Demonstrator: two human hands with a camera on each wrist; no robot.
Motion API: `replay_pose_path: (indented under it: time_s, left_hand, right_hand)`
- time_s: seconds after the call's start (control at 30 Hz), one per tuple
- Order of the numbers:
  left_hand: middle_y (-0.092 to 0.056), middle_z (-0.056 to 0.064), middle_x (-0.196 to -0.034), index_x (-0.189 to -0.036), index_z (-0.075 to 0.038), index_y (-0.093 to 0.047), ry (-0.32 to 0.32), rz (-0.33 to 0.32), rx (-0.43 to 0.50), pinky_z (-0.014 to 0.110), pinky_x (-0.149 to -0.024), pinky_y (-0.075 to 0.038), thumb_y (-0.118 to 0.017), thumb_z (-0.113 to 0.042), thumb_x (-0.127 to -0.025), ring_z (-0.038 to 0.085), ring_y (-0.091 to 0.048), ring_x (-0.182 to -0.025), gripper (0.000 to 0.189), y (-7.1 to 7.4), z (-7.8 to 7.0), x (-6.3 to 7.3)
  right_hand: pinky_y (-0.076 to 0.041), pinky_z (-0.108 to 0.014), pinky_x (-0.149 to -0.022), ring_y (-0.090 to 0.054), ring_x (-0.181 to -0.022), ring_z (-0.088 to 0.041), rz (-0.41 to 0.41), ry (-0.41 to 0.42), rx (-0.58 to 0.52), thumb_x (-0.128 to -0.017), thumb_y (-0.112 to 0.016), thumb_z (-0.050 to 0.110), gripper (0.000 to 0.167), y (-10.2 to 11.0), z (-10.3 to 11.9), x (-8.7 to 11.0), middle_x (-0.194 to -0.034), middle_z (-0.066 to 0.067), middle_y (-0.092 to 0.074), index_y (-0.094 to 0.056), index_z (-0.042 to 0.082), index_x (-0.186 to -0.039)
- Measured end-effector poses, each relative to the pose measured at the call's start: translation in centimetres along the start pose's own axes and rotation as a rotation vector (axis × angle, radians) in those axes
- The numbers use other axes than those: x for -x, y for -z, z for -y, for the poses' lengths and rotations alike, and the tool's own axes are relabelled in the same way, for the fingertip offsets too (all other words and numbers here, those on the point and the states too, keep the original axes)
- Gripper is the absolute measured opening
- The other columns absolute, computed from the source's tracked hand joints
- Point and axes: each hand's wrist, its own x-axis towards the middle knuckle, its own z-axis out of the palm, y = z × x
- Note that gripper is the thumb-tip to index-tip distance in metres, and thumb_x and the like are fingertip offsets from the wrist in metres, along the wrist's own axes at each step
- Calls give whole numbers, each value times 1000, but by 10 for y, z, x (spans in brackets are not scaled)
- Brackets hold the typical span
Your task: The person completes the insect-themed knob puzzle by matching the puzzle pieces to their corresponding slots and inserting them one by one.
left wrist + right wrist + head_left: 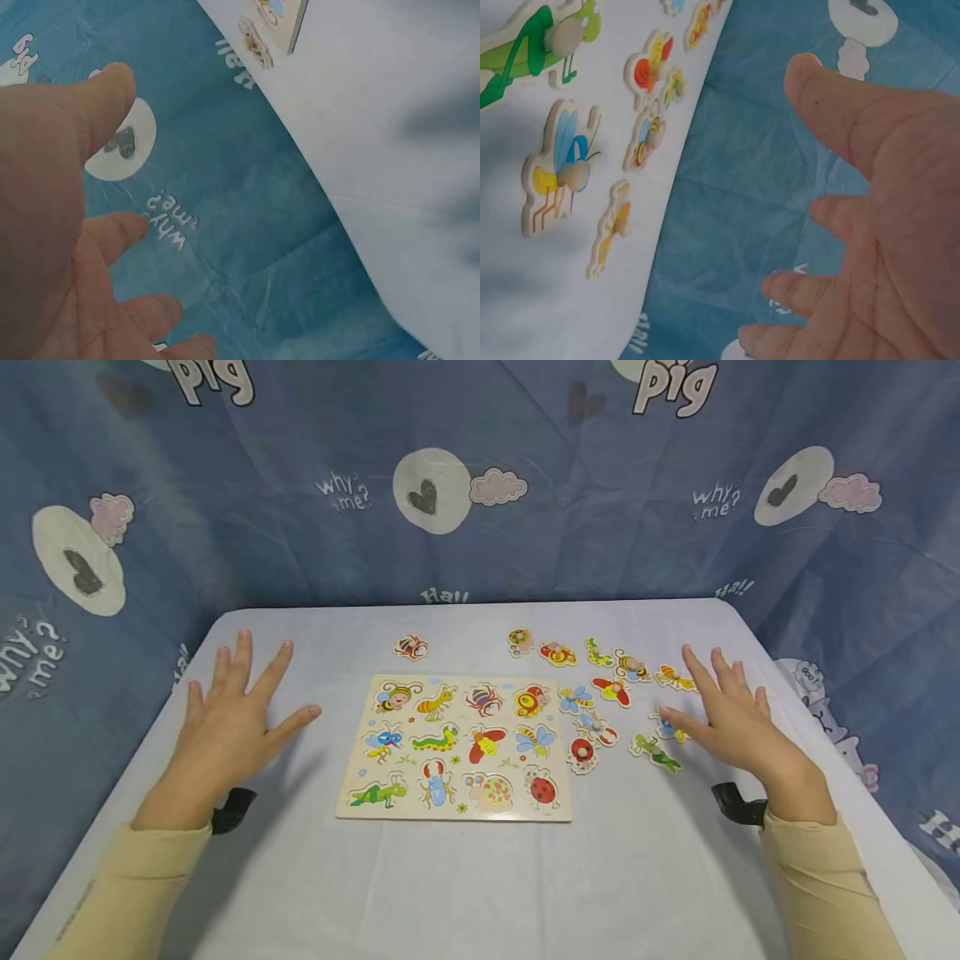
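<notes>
My left hand hovers over the table's left side, fingers spread, holding nothing. On the right, my right hand is held up the same way, its thumb overlapping a blue mosquito piece in the head view. Between them lies a wooden insect puzzle board printed with rows of bugs. Knobbed pieces lie beyond it and to its right: a spider piece, a snail piece, a ladybug piece, a grasshopper piece and several more. In the right wrist view the mosquito piece shows its round knob.
A white cloth covers the table. Behind and around it hangs a blue printed curtain. A black strap mount sits at the right wrist, another at the left. A bee piece lies near the far edge.
</notes>
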Motion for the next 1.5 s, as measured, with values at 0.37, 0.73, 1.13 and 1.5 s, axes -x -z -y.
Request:
replay_pose_path:
  time_s: [0.37,0.73,1.13,1.5]
  left_hand:
    - [9,26,-179,-174,-22,-15,-45,181,102,88,-120,-11,-68,-62,-99,60,-3,-163,100,-23,-2,4]
    - [-18,24,-179,-168,-26,-40,-148,440,334,81,-122,-22,-95,-56,-74,56,-17,-163,113,-39,19,4]
    - [-10,30,-178,-165,-20,-45,-184,498,448,85,-123,-5,-102,-38,-66,58,-4,-164,116,-55,31,11]
    - [-12,29,-178,-165,-20,-46,-199,491,422,83,-124,-4,-102,-41,-64,56,-4,-165,117,-58,21,13]
  right_hand:
    - [7,-87,-121,13,-158,-65,48,12,-4,-106,-61,55,101,10,-6,-12,-175,-33,14,5,19,-174]
    - [-34,-76,-121,-38,-153,-55,61,158,-47,-108,-65,34,68,14,-11,-58,-166,-30,-43,-39,6,-165]
    - [-52,-40,-86,-63,-99,-31,13,182,-55,-104,-71,17,38,-2,-28,-106,-110,-19,-73,-70,0,-137]
    - [-45,-33,-75,-54,-83,-23,29,163,-42,-102,-73,13,31,-10,-39,-117,-92,-10,-66,-74,1,-131]
